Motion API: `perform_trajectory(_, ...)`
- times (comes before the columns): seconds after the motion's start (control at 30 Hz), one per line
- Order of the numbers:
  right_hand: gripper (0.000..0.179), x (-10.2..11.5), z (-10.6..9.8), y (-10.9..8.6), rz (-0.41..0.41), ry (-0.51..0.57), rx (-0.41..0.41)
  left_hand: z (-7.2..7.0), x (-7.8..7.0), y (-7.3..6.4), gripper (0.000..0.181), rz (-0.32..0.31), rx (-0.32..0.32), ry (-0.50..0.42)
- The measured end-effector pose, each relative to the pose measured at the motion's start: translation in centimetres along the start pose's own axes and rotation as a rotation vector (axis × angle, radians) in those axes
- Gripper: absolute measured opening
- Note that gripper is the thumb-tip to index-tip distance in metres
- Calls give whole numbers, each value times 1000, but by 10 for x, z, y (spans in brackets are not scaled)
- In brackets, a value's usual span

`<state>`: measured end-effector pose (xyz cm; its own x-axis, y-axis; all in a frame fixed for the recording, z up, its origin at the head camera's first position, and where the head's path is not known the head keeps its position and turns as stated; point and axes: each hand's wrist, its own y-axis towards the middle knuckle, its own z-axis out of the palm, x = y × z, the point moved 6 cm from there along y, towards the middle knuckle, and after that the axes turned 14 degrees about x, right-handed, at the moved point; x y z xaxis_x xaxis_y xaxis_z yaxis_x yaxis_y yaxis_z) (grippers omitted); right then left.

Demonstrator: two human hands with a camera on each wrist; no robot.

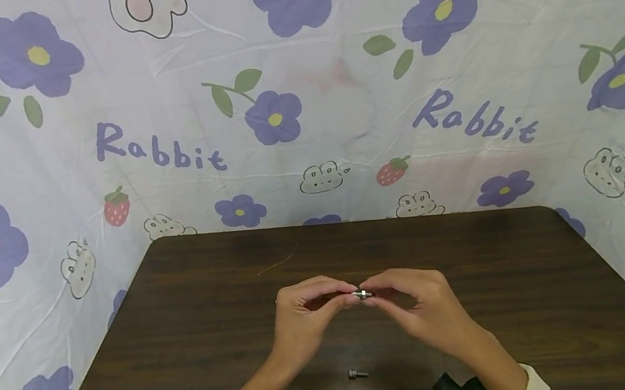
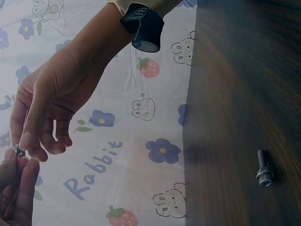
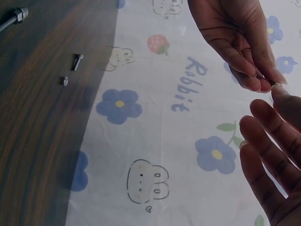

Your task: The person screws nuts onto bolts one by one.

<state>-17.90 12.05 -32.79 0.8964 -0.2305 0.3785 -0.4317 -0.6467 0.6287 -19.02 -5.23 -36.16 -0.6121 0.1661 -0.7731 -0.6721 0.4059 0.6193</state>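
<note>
Both hands meet over the table around a small silver bolt [image 1: 364, 294] with a wider, nut-like collar. The left hand [image 1: 304, 311] pinches its left end between thumb and forefinger. On the other side, the thumb and fingertips of the right hand [image 1: 424, 299] pinch the right end. Fingertips cover much of the bolt; only a glint of metal [image 2: 18, 149] appears in the left wrist view. A second bolt [image 1: 358, 373] lies on the table below the hands. Its round socket head and washers [image 2: 265, 175] face the left wrist camera.
The dark wooden table [image 1: 201, 341] is backed by a patterned cloth [image 1: 350, 117]. In the right wrist view, a thin screw [image 3: 77, 61] and a small round metal piece [image 3: 64, 81] lie on the tabletop, with a larger bolt [image 3: 16, 18] at the corner.
</note>
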Motion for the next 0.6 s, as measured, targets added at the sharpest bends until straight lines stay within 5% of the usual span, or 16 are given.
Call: perform_trajectory(0.6,18,-2,4,0,-49,22,23,1,0,0,10,15,5,3)
